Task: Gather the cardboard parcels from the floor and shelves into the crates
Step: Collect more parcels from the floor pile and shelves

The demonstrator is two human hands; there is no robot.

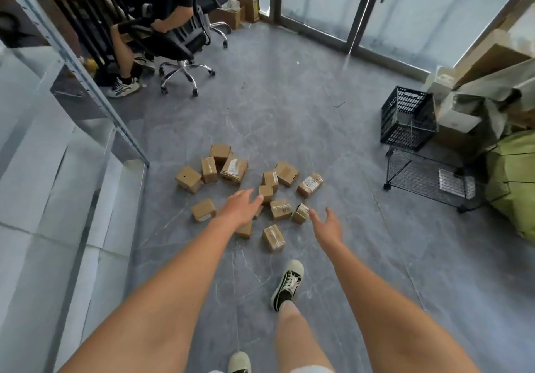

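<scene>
Several small brown cardboard parcels [273, 237] lie scattered on the grey floor in front of me, from one at the left [188, 179] to a labelled one at the right [310, 184]. My left hand [241, 207] stretches out above the middle of the pile, fingers apart, holding nothing. My right hand [327, 226] is out beside the pile's right edge, palm turned inward, fingers spread, also holding nothing. A black plastic crate [406, 118] stands tilted at the right, on top of a black wire crate on wheels [428, 178].
A metal shelving unit [58, 147] runs along the left. A person sits on a black office chair [176, 42] at a desk, far left. Cardboard and a green bag [512, 181] are piled at the right wall. Glass doors close the far side.
</scene>
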